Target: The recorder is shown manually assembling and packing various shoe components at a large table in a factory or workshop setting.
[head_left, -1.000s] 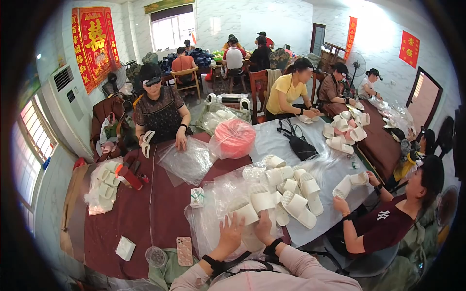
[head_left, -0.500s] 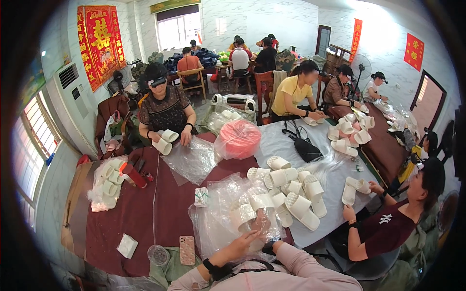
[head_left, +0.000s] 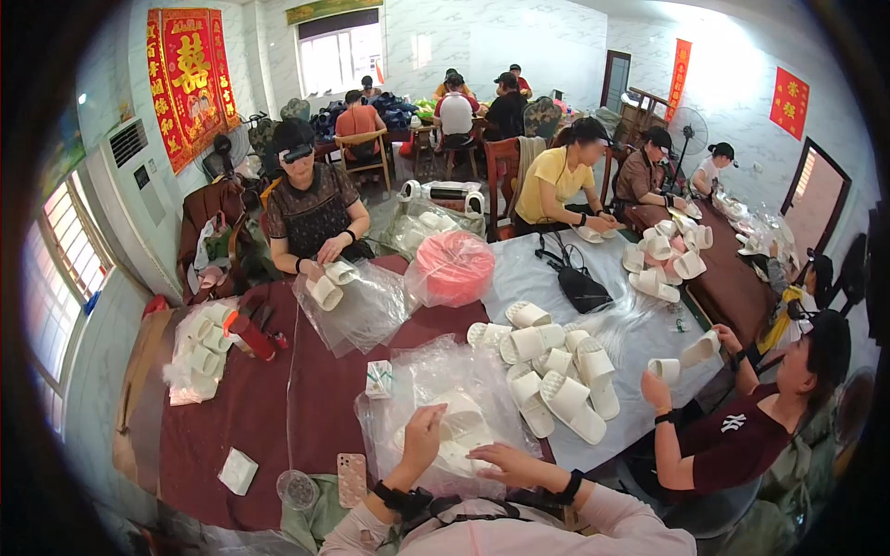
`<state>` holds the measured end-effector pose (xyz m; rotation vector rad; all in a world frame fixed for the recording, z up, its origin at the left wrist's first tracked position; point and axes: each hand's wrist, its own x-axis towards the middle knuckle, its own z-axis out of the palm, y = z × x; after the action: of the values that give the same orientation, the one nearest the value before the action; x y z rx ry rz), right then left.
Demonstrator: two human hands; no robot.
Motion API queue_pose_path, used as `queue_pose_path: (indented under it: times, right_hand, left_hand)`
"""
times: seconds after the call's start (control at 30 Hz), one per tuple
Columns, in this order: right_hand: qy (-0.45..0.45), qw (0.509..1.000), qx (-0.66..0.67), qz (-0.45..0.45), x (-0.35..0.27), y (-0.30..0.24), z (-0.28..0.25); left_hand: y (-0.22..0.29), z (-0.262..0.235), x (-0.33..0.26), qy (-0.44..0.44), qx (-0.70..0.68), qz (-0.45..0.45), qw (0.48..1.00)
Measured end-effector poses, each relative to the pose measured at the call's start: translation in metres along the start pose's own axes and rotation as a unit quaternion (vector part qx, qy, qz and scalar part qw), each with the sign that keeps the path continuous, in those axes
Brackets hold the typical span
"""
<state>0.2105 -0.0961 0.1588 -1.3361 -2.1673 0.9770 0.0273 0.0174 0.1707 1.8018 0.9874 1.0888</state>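
Note:
A pair of cream slippers (head_left: 465,419) lies in front of me on a stack of clear plastic bags (head_left: 389,414), with clear film over them. My left hand (head_left: 424,437) is raised at their left side, its fingers stretched out beside the film; whether they touch it is hard to see. At the slippers' near right end, my right hand (head_left: 521,466) lies low with its fingers extended and apart, close to or on the film. No object shows within either hand.
To the right is a pile of loose cream slippers (head_left: 565,375). A phone (head_left: 351,480), clear cup (head_left: 298,488) and small white box (head_left: 379,379) are at left. A pink round bundle (head_left: 454,267) stands beyond. Co-workers across and at right handle slippers.
My hands, earlier together at the slippers in the film, have separated to left and right, and the pair now lies down. The co-worker at right has spread two slippers apart.

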Motion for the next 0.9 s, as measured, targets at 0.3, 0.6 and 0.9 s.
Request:
queue_pose_path:
  times: [0.3, 0.6, 0.9]
  right_hand:
    - [0.090, 0.973, -0.204, -0.059, -0.031, 0.015, 0.009]
    - [0.261, 0.928, -0.239, -0.117, 0.009, -0.040, -0.066]
    - [0.132, 0.970, -0.095, -0.181, 0.010, -0.021, -0.069]
  left_hand:
    - [0.014, -0.002, 0.022, -0.033, 0.034, 0.021, 0.999]
    - [0.063, -0.001, 0.012, -0.263, -0.008, 0.059, 0.963]
    - [0.069, -0.002, -0.015, -0.263, -0.071, -0.156, 0.949]
